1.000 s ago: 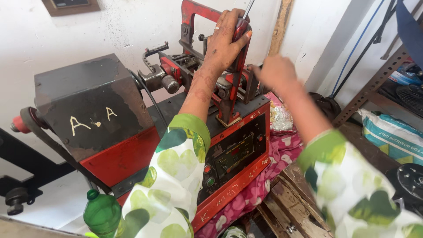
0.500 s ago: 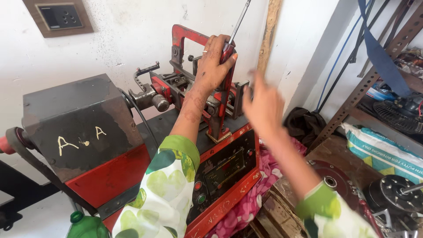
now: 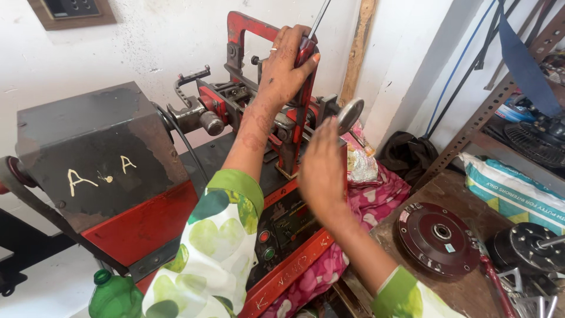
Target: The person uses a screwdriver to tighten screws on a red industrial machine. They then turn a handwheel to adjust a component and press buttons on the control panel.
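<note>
— What are the fingers doing?

— My left hand (image 3: 286, 65) is wrapped tight round the upright red frame (image 3: 303, 112) of the winding machine (image 3: 147, 218), fingers curled together over its top corner. My right hand (image 3: 322, 171) hangs in front of the machine with the fingers loosely spread, clasping nothing. It is blurred, so I cannot tell whether a fingertip touches the round grey handwheel (image 3: 349, 114) just above it.

— And the work itself, how far along?

— Early, I would judge. The frame is gripped and steadied, but I see no wire or coil mounted between the chuck (image 3: 207, 121) and the handwheel. The green button (image 3: 268, 254) and the red button (image 3: 263, 237) on the front panel are untouched, so any running of the machine looks still to come.

— What does it stand on?

— A low bench, mostly hidden under a pink flowered cloth (image 3: 365, 200). To the right, on a brown worktop (image 3: 441, 188), lies a dark red motor cover (image 3: 436, 238), with other motor parts beside it. A green plastic bottle (image 3: 112, 294) stands at the lower left.

— The room?

— A rough white wall (image 3: 147, 41) behind, a metal rack (image 3: 500, 100) to the right, a white sack (image 3: 512, 188) under it.
</note>
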Tool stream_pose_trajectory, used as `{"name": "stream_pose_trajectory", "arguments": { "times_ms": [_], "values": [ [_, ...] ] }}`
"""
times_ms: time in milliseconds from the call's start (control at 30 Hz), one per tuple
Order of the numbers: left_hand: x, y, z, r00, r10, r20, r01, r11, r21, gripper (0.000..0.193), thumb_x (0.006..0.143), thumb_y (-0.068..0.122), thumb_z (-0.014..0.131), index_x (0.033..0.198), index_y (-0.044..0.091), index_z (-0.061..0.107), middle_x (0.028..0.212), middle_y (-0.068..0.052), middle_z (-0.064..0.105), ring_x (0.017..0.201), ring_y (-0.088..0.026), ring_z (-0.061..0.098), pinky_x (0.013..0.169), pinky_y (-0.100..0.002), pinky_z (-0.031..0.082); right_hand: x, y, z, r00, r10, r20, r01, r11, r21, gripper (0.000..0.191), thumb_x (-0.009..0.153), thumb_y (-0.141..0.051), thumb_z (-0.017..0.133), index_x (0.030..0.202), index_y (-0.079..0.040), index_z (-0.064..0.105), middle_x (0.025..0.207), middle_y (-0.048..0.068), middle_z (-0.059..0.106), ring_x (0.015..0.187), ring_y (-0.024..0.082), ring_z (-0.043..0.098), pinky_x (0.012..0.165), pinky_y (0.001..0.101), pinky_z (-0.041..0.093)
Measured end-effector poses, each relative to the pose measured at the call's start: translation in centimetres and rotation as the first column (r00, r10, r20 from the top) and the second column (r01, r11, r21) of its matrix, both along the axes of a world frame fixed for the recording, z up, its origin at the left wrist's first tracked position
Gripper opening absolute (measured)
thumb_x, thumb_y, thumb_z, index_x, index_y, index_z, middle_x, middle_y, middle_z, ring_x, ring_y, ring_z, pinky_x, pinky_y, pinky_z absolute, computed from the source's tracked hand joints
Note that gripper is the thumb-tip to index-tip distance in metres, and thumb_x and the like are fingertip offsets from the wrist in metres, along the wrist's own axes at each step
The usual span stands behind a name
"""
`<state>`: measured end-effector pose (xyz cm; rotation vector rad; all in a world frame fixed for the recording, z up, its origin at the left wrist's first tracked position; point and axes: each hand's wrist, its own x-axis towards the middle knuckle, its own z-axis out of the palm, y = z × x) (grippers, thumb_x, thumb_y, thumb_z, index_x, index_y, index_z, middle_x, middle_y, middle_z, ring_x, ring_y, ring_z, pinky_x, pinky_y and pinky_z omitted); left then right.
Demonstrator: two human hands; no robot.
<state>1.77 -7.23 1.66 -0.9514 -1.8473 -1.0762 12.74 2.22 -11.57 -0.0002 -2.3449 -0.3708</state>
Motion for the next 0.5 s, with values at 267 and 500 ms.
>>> {"name": "stream_pose_trajectory", "arguments": {
  "times_ms": [267,500],
  "values": [
    [-0.1,0.0,0.3,0.981,-0.048,0.190,0.051,0.999,-0.009,0.042,0.094,0.031,0.070,0.130,0.019,0.052,0.134,-0.010,0.057,0.132,-0.035,0.053,0.100,-0.055,0.046,-0.5,5.0,5.8,0.979,0.172,-0.111,-0.204,0.783,-0.587,0.018,0.095,-0.025,0.063,0.098,-0.016,0.078,0.079,0.016,0.074,0.072,0.037,0.072,0.071,0.0497,0.058],
    [-0.9,0.2,-0.6,0.997,-0.020,0.077,0.019,1.000,0.009,0.043,0.095,0.031,0.071,0.131,0.017,0.053,0.136,-0.013,0.056,0.135,-0.038,0.049,0.100,-0.056,0.044,-7.9,8.9,7.6,0.983,0.129,0.132,-0.031,0.823,-0.567,0.047,0.098,-0.035,0.067,0.123,0.004,0.066,0.116,0.031,0.067,0.118,0.046,0.061,0.102,0.0482,0.050]
  ]
}}
